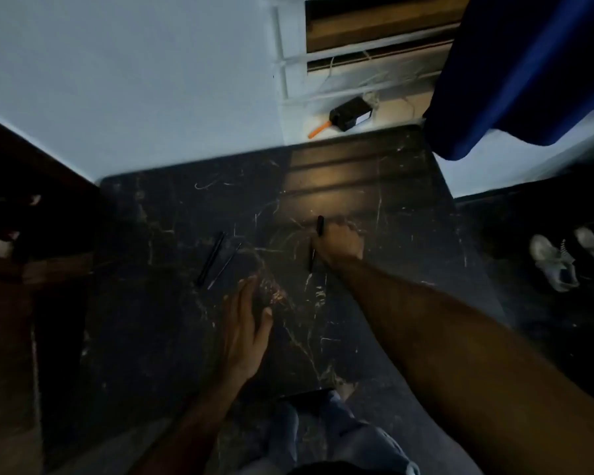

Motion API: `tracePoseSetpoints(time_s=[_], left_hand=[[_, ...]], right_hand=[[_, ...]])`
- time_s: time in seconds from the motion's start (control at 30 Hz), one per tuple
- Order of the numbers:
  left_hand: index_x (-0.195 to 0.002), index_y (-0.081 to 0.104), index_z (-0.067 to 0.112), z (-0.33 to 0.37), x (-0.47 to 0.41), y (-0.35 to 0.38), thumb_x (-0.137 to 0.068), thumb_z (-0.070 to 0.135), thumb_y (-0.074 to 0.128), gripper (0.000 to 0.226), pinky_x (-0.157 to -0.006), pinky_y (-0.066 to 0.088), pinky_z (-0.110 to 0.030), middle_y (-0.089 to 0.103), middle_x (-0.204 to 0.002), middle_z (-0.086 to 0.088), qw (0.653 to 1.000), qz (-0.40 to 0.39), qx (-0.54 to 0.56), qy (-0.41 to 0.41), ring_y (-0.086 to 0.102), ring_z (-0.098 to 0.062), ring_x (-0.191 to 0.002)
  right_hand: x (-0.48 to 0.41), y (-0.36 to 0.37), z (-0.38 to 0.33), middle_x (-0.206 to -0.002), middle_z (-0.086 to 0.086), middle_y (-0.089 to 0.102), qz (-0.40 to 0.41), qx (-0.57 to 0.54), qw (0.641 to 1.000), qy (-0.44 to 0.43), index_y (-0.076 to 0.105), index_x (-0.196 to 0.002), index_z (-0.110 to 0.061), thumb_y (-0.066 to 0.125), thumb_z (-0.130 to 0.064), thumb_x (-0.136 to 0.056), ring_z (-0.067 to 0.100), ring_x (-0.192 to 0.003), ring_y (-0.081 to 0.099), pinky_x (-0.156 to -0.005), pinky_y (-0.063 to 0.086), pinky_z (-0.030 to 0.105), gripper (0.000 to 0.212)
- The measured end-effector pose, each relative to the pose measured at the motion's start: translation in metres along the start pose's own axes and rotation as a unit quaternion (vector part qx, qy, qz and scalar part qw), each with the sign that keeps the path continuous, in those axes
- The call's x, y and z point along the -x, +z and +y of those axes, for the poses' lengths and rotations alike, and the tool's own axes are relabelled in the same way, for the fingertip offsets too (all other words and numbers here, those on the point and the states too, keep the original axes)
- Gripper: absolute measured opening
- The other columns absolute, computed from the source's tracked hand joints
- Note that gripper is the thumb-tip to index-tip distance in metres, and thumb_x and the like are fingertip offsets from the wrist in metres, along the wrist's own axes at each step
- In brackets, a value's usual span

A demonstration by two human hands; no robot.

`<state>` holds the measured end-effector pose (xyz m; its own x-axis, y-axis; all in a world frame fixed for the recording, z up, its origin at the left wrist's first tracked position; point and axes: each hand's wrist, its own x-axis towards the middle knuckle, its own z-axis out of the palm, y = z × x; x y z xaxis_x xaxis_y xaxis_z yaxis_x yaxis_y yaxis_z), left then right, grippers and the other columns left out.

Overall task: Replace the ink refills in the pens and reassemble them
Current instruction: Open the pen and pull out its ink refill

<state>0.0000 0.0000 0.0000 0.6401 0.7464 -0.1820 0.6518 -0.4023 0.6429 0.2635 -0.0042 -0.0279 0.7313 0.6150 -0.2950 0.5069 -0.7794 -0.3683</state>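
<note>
On the dark marble table [172, 337], my right hand [340, 245] is closed around a black pen [320, 226] whose tip sticks out above the fist, near the table's middle. Another dark pen part [312, 258] lies just below that hand. To the left lie a black pen barrel [211, 258] and a thin ink refill [224, 266], side by side and slanted. My left hand [246, 327] rests flat on the table with fingers apart, just below and right of those two pieces, holding nothing.
A black device with an orange handle [348, 114] lies on the white sill behind the table. A blue curtain [515, 73] hangs at the upper right. White shoes [570, 258] sit on the floor to the right. Dark wooden furniture [14, 234] stands on the left.
</note>
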Motion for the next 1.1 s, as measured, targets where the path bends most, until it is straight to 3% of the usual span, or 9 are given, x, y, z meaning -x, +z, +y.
tracePoseSetpoints(time_s=[0.13, 0.23, 0.33, 0.53, 0.7, 0.77, 0.93, 1.03, 1.1], left_hand=[[-0.152, 0.042, 0.026, -0.013, -0.003, -0.003, -0.097, 0.047, 0.046, 0.06, -0.119, 0.039, -0.045, 0.045, -0.159, -0.002, 0.998, 0.017, 0.042, -0.051, 0.042, -0.018, -0.145], [-0.138, 0.058, 0.018, -0.01, -0.013, -0.004, -0.097, 0.016, 0.061, 0.041, -0.111, 0.047, -0.049, 0.06, -0.141, 0.005, 0.996, 0.061, 0.058, -0.037, 0.055, -0.011, -0.13], [-0.135, 0.059, 0.019, 0.005, -0.035, -0.011, -0.098, -0.002, 0.058, 0.043, -0.108, 0.051, -0.048, 0.07, -0.125, 0.001, 0.978, 0.057, 0.184, -0.074, 0.065, -0.013, -0.119], [-0.138, 0.06, 0.022, 0.069, -0.081, -0.033, -0.106, 0.016, 0.053, 0.033, -0.073, 0.065, -0.037, 0.078, -0.109, -0.006, 0.916, -0.021, 0.385, -0.115, 0.077, -0.025, -0.089], [-0.103, 0.074, 0.015, 0.1, -0.092, -0.02, -0.099, 0.016, 0.066, 0.009, -0.057, 0.061, -0.029, 0.079, -0.082, -0.009, 0.922, -0.033, 0.375, -0.093, 0.073, -0.019, -0.066], [-0.103, 0.074, 0.012, 0.104, -0.093, -0.013, -0.095, 0.016, 0.07, 0.009, -0.059, 0.06, -0.027, 0.081, -0.086, -0.008, 0.913, -0.027, 0.393, -0.105, 0.076, -0.017, -0.069], [-0.099, 0.078, 0.011, 0.109, -0.094, -0.006, -0.091, 0.017, 0.074, 0.011, -0.073, 0.062, -0.035, 0.081, -0.1, -0.013, 0.88, -0.018, 0.455, -0.136, 0.078, -0.029, -0.094], [-0.1, 0.078, 0.01, 0.109, -0.097, -0.003, -0.091, 0.017, 0.074, 0.012, -0.09, 0.059, -0.048, 0.081, -0.101, -0.015, 0.871, 0.001, 0.466, -0.155, 0.076, -0.035, -0.101], [-0.1, 0.078, 0.01, 0.109, -0.102, 0.002, -0.093, 0.018, 0.073, 0.012, -0.095, 0.056, -0.054, 0.08, -0.101, -0.017, 0.861, 0.012, 0.477, -0.178, 0.074, -0.038, -0.102]], right_hand=[[-0.014, 0.0, -0.007, -0.113, 0.012, 0.074, -0.019, 0.017, 1.0, 0.007, 0.07, -0.113, -0.016, 0.057, -0.034, -0.093, 0.034, -0.103, 0.07, -0.086, 0.055, 0.044, 0.03], [-0.023, 0.004, -0.006, -0.116, 0.011, 0.072, -0.048, 0.001, 0.999, -0.001, 0.067, -0.122, -0.02, 0.061, -0.034, -0.09, 0.032, -0.105, 0.069, -0.088, 0.053, 0.042, 0.035], [-0.019, -0.012, -0.009, -0.105, 0.01, 0.072, -0.078, -0.082, 0.993, -0.036, 0.069, -0.113, -0.013, 0.066, -0.042, -0.09, 0.029, -0.096, 0.07, -0.074, 0.053, 0.034, 0.036], [0.049, -0.051, 0.003, -0.085, -0.002, 0.064, -0.094, -0.251, 0.932, -0.243, 0.062, -0.104, -0.016, 0.065, -0.026, -0.096, 0.01, -0.072, 0.06, -0.062, 0.046, 0.024, 0.013], [0.077, -0.064, 0.022, -0.097, -0.007, 0.065, -0.057, -0.283, 0.921, -0.263, 0.061, -0.11, -0.015, 0.066, -0.017, -0.096, 0.001, -0.081, 0.06, -0.071, 0.046, 0.019, 0.015], [0.079, -0.067, 0.024, -0.099, -0.001, 0.07, -0.048, -0.306, 0.917, -0.25, 0.063, -0.111, -0.014, 0.061, -0.022, -0.099, 0.011, -0.085, 0.065, -0.071, 0.052, 0.028, 0.015], [0.077, -0.069, 0.025, -0.107, 0.001, 0.071, -0.04, -0.257, 0.937, -0.231, 0.063, -0.12, -0.021, 0.042, -0.041, -0.106, 0.013, -0.09, 0.065, -0.076, 0.049, 0.026, 0.032], [0.07, -0.07, 0.02, -0.108, 0.002, 0.072, -0.013, -0.195, 0.954, -0.23, 0.063, -0.119, -0.025, 0.035, -0.048, -0.105, 0.019, -0.092, 0.067, -0.076, 0.053, 0.038, 0.039], [0.063, -0.07, 0.016, -0.105, 0.0, 0.072, 0.002, -0.163, 0.959, -0.233, 0.062, -0.118, -0.027, 0.036, -0.047, -0.105, 0.017, -0.089, 0.067, -0.072, 0.052, 0.033, 0.036]])
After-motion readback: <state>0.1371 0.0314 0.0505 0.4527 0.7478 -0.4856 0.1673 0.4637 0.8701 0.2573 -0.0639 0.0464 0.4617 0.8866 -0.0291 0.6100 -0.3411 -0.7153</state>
